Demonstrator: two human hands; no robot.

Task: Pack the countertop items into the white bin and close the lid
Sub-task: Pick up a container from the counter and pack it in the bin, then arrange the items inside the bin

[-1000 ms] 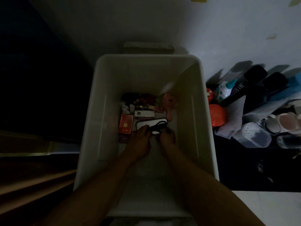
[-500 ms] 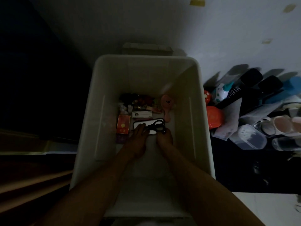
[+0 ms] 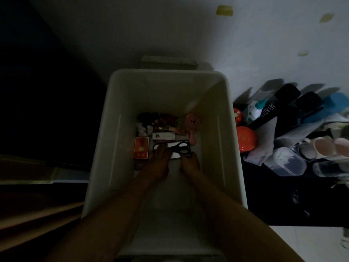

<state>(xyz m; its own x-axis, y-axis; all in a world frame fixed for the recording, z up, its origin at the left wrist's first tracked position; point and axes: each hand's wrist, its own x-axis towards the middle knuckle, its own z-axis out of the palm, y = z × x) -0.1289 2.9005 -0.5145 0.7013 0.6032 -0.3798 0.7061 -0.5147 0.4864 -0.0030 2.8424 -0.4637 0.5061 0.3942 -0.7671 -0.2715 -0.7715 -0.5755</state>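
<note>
White plastic bin (image 3: pixel 117 129) stands open at frame centre, with a flat red box (image 3: pixel 140 150) at the left of its floor. Just right of the box, the left hand (image 3: pixel 159 161) lays straight fingers, grip wide, on black-handled scissors (image 3: pixel 181 147). The right hand (image 3: pixel 189 164) sits at their handle loops, its grip too dark to tell, and a cluttered black bench (image 3: pixel 283 197) fills the right of the frame.

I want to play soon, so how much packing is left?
Some is done: a red box, a pink brush and more lie in the white bin. The left hand and right hand are down at the scissors. Remaining: black bottles, an orange thing and clear containers wait beside the bin, and no lid is on.
</note>
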